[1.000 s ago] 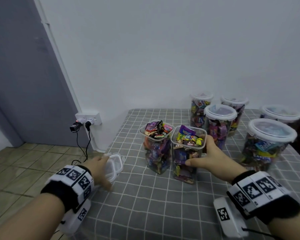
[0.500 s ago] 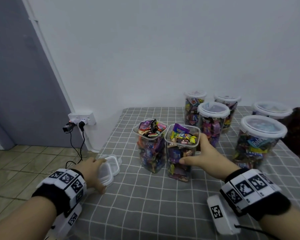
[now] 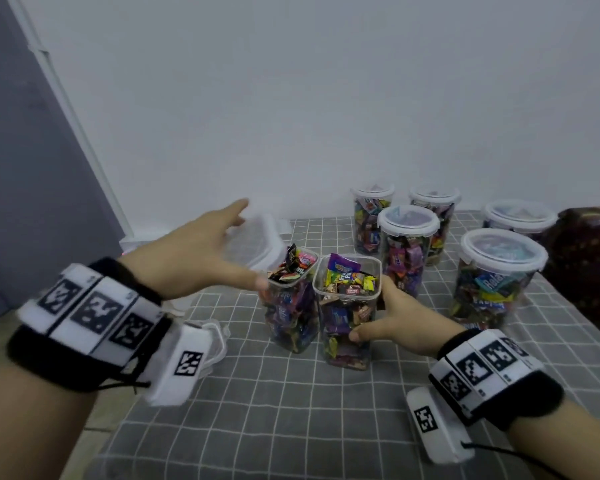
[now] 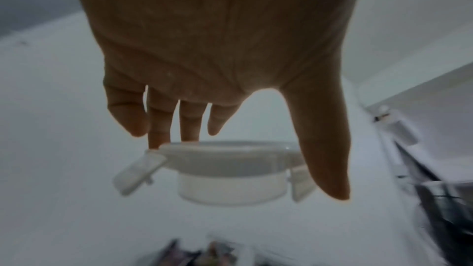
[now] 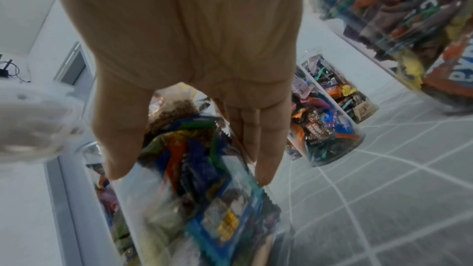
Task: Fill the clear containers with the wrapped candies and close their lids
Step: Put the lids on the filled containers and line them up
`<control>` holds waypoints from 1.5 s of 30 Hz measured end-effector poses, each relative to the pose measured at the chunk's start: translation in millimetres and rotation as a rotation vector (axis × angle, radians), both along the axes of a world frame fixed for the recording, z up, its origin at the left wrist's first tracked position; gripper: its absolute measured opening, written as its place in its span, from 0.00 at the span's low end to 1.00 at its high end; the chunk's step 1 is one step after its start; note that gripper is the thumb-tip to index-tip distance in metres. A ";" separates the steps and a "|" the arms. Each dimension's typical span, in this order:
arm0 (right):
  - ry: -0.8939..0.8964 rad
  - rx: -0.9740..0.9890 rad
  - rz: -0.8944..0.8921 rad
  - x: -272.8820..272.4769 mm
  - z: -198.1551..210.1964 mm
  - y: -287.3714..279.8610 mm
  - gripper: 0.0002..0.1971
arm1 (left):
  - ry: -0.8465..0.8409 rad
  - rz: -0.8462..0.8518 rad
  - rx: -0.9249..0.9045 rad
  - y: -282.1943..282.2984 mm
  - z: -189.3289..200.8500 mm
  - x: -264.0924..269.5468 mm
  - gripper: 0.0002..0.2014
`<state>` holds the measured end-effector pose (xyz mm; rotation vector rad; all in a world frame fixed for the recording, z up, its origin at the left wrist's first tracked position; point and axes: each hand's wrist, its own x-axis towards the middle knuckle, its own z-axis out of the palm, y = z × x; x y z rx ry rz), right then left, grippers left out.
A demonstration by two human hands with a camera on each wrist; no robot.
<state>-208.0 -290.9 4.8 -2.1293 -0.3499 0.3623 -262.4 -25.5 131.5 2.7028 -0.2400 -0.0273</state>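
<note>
1. Clear plastic lid (image 3: 257, 242), held up in the left hand (image 3: 187, 251) just left of and above the two open square containers; thumb on one edge, fingers on the other, tips pinching its rim (left wrist view shows this, w/ latch flaps hanging loose at both sides)

2. Right hand (image 3: 395, 323) wraps the near-right open container (image 3: 347, 306): thumb on its near face, fingers pressed together round the right side, steadying it on the grey checked cloth (image 3: 291, 410)

3. Risk, as judged: wrapped candies (image 3: 349, 277) are heaped to the rim & above it, so a lid pushed down may ride on wrappers, sit crooked & not latch; the dangling flaps could fold under the rim; a hard push might tip the tall, narrow container or knock the left open container (image 3: 291, 299), which stands touching or almost touching it & is piled even higher

4. Look of the things: lid is translucent white, squarish w/ rounded corners, blurred in the head view; both open containers are see-thru, packed w/ purple, blue, yellow wrappers

5. Far right: five round tubs (image 3: 499, 271) w/ lids already on; a spare lid (image 3: 219, 337) lies at the table's near-left edge
</note>
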 end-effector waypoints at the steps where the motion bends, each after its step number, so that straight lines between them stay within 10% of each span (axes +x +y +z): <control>1: 0.008 -0.012 0.013 -0.8 1.6 -1.7 0.40 | -0.004 -0.055 0.016 -16.4 3.8 3.9 0.68; 10: 0.025 -0.013 0.063 -11.3 2.5 -14.2 0.49 | 0.092 -0.278 0.336 -114.9 -8.3 40.9 0.56; 34: 0.032 0.023 0.069 -16.7 4.7 -17.2 0.48 | 0.228 -0.314 0.548 -117.1 -5.3 48.0 0.47; 45: 0.005 0.047 0.073 -12.1 -1.7 -15.3 0.46 | -0.318 -0.395 0.691 -113.1 -37.1 11.8 0.33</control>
